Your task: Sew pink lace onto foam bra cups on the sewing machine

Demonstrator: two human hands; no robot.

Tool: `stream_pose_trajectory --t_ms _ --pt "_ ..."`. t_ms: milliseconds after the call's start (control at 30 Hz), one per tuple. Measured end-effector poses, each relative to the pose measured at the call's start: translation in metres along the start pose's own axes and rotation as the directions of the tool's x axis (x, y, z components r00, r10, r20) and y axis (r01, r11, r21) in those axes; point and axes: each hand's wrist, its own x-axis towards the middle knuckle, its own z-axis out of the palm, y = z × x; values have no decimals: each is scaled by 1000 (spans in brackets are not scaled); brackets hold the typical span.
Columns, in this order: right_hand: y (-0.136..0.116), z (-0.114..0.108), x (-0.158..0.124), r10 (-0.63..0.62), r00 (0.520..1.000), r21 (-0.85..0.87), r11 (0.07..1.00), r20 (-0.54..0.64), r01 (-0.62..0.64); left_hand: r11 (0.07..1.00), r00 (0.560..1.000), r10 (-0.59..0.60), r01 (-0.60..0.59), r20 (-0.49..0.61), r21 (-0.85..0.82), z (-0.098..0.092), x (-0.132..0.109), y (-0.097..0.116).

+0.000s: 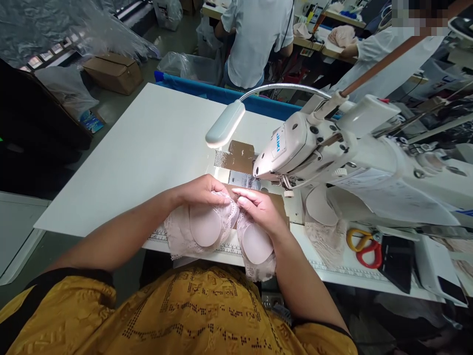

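Observation:
Both my hands hold a pale pink lace bra piece (207, 227) with two padded cups at the near edge of the white table (148, 148). My left hand (201, 191) pinches the lace at the top of the left cup. The fingers of my right hand (260, 208) are closed on the lace above the right cup (256, 245). The two hands meet at the centre of the piece, just in front of the needle area of the white sewing machine (332, 148).
A gooseneck lamp (225, 124) hangs over the table. Red and yellow scissors (367, 245) and more lace pieces (325, 231) lie to the right under the machine arm. A cardboard box (113, 72) sits on the floor. Other people work at benches behind.

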Motion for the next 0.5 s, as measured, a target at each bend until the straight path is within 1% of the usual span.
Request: stream_pose_trajectory --t_ms 100,167,233,300,400,467,500 --pt "-4 3 1 26 999 41 999 37 -27 1000 1000 2 -2 5 -2 0 1 -2" --pt "-5 7 2 18 999 45 999 50 -20 1000 1000 4 -4 22 4 0 2 -3" --pt "-5 9 3 -10 999 21 1000 33 9 1000 1000 -2 2 26 12 0 2 -4" --pt "-3 11 4 -20 1000 11 1000 -16 21 1000 1000 -10 9 19 12 1 3 -6" --pt "0 14 5 38 997 112 993 -74 -30 1000 1000 -7 7 21 7 3 4 -7" --pt "1 15 6 101 994 190 977 -33 -93 1000 999 7 -8 35 21 2 5 -6" --pt "1 16 6 123 992 192 974 5 -121 999 998 7 -9 55 39 0 4 -5"
